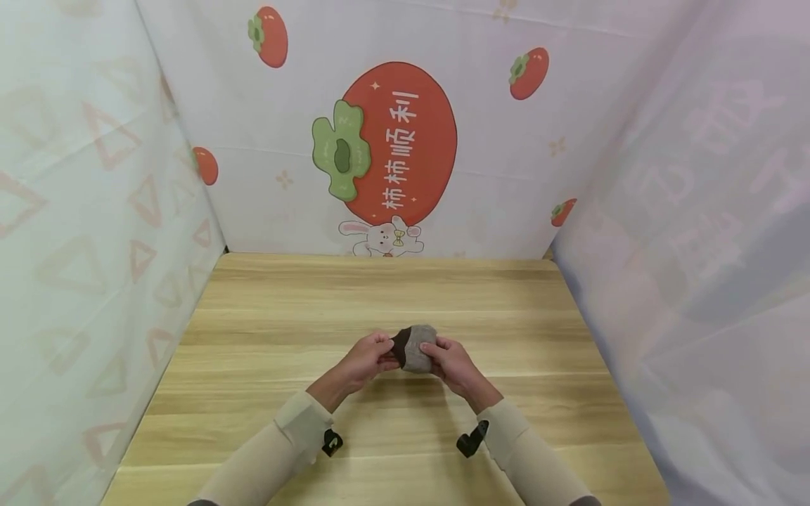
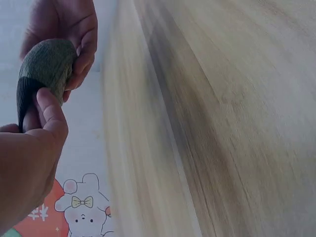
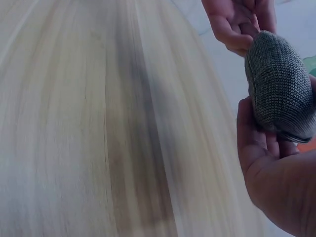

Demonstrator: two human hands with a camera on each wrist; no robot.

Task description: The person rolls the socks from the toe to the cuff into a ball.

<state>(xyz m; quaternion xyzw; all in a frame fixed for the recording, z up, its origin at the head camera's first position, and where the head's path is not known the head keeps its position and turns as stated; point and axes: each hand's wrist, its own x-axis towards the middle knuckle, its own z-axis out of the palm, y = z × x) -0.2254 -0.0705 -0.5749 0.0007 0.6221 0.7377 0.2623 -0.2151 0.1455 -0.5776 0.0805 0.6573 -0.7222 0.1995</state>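
A small rolled-up knitted bundle, grey-brown with a dark brown end, is held just above the wooden table near its middle. My left hand pinches the dark end with thumb and fingers. My right hand cups the grey side of the bundle from the right. In the left wrist view the bundle sits between my left thumb and the right hand. The right wrist view shows the knit bundle resting in my right palm, with the left hand at its far end.
Printed fabric walls close in the table on the left, back and right. Small black wrist mounts sit under both sleeves.
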